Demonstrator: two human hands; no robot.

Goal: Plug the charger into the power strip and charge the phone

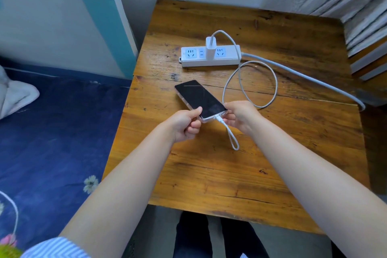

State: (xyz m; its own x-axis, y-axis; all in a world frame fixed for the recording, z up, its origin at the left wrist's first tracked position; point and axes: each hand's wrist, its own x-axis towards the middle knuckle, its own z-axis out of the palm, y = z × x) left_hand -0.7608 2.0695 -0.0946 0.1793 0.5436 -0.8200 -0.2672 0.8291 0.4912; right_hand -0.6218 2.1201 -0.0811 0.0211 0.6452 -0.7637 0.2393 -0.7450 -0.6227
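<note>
Seemingly cable plug in phone, port behind right hand.

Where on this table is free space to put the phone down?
Bare wood lies along the table's near edge, below both hands, and at the far edge behind the power strip. Crowded: the middle, with the phone and the looped cable right of it.
</note>
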